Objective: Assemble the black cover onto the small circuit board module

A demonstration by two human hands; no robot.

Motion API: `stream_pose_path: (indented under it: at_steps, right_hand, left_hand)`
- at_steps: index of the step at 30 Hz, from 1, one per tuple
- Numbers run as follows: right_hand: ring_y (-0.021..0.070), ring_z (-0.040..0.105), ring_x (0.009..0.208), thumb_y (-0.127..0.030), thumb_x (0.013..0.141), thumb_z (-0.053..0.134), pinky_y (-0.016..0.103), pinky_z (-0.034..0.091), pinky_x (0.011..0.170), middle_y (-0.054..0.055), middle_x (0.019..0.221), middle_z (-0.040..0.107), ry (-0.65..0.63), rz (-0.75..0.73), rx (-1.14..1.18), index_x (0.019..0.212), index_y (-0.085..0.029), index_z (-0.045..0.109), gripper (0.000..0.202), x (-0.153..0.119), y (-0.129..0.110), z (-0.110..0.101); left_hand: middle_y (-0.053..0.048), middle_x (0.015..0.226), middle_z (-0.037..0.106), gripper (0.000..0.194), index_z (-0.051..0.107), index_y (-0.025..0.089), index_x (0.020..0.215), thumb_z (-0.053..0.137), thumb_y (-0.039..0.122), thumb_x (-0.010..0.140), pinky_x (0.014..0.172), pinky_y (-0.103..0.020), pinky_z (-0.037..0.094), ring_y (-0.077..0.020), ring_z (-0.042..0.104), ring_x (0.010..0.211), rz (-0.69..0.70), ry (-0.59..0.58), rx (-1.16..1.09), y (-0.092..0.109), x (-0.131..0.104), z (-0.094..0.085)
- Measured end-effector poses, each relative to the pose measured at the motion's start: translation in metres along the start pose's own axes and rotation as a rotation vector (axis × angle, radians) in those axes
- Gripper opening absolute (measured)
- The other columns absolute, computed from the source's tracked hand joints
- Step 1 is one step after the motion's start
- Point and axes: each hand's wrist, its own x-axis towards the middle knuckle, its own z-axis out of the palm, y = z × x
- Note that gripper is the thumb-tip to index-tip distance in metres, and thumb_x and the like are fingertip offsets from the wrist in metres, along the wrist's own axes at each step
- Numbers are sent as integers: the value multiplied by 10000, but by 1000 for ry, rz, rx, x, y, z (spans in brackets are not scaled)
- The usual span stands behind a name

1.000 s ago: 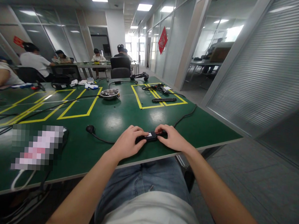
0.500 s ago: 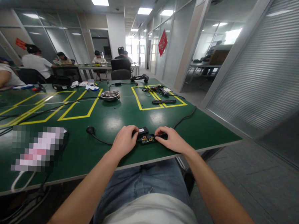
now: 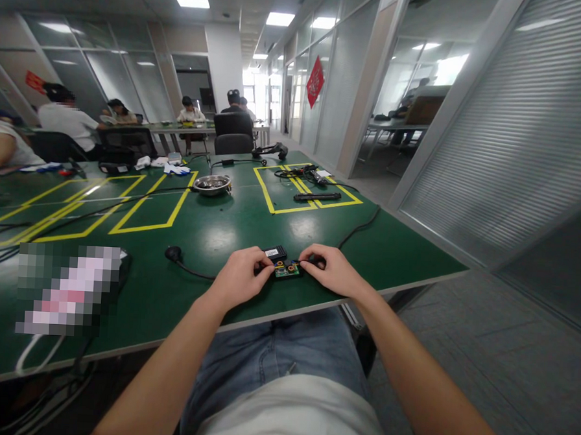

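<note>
A small green circuit board (image 3: 288, 269) with copper coils lies close to the table's front edge. My left hand (image 3: 244, 275) is closed, thumb and fingertips pinching the board's left end. At the board's right end, my right hand (image 3: 330, 270) is closed with its fingertips together on the edge; the exact contact is partly hidden. Just behind the board rests a black ribbed housing cover (image 3: 275, 252) bearing a white label. A black cable ending in a plug (image 3: 173, 255) runs out on the left. Another black cable (image 3: 358, 227) leads away from behind my right hand.
The green table (image 3: 395, 255) carries yellow tape outlines. Beyond my hands are a metal bowl (image 3: 212, 185), a black bar (image 3: 317, 197) and coiled cables (image 3: 293, 174). A blurred-out object (image 3: 72, 290) lies at left. Several people sit in the background.
My left fingertips have moved right, onto the circuit board's left end. My right hand stays almost in place at the other end. The whole view has shifted slightly.
</note>
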Motion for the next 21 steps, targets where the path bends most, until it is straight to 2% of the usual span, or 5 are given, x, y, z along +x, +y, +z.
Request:
stream_pose_path:
  at_steps: [3, 9, 21]
  right_hand:
    - [163, 593, 679, -271, 919, 663, 292, 451, 639, 35, 849, 753, 16, 9, 23, 914, -198, 775, 134, 0, 0, -1]
    - [165, 566, 648, -326, 909, 685, 286, 435, 609, 26, 774, 721, -12, 72, 55, 862, -198, 763, 158, 0, 4, 0]
    - [169, 592, 671, -288, 895, 680, 299, 466, 644, 33, 806, 746, -28, 66, 44, 878, -193, 782, 141, 0, 0, -2]
  left_hand:
    - [-43, 852, 759, 132, 791, 189, 834, 721, 145, 937, 751, -307, 491, -195, 696, 794, 12, 14, -19, -1, -1, -1]
    - [-41, 840, 755, 138, 798, 190, 825, 732, 158, 942, 724, -303, 478, -188, 684, 763, 27, -75, -6, -3, -1, -3]
    - [-51, 863, 762, 175, 787, 201, 819, 669, 202, 948, 741, -328, 500, -201, 686, 785, -3, -29, 45, 1, -2, -4]
